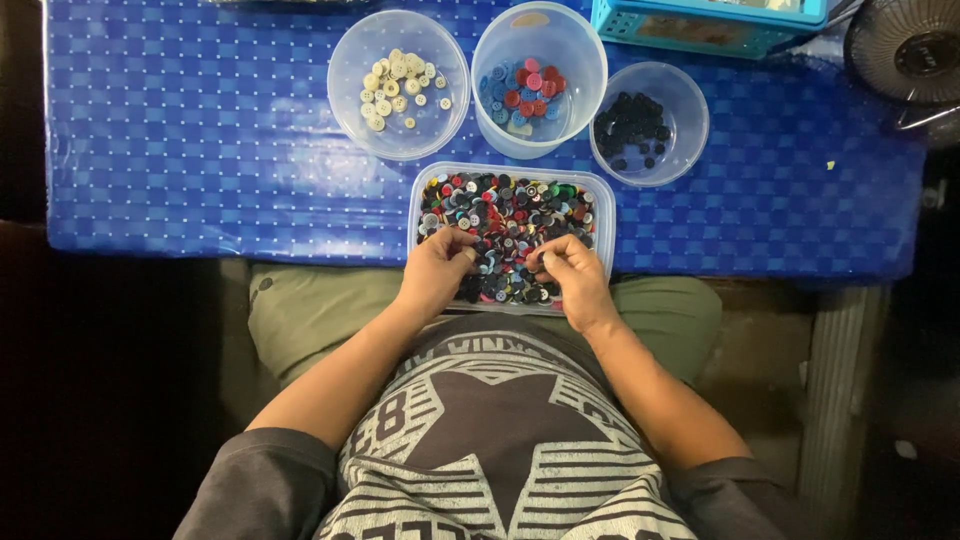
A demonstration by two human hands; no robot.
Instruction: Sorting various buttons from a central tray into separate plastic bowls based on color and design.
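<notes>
A clear rectangular tray [605, 215] full of mixed coloured buttons [510, 215] sits at the near edge of a blue checked tablecloth [200, 130]. My left hand [435, 272] and my right hand [572, 275] both rest in the near part of the tray, fingers curled into the buttons. Whether either hand pinches a button is hidden by the fingers. Beyond the tray stand three round clear tubs: one with cream buttons [398, 85], one with red and blue buttons [527, 95], one with black buttons [632, 128].
A teal box [700, 25] lies at the far edge of the table. A dark fan [905, 50] stands at the far right. My lap in olive trousers [300, 310] is below the table edge.
</notes>
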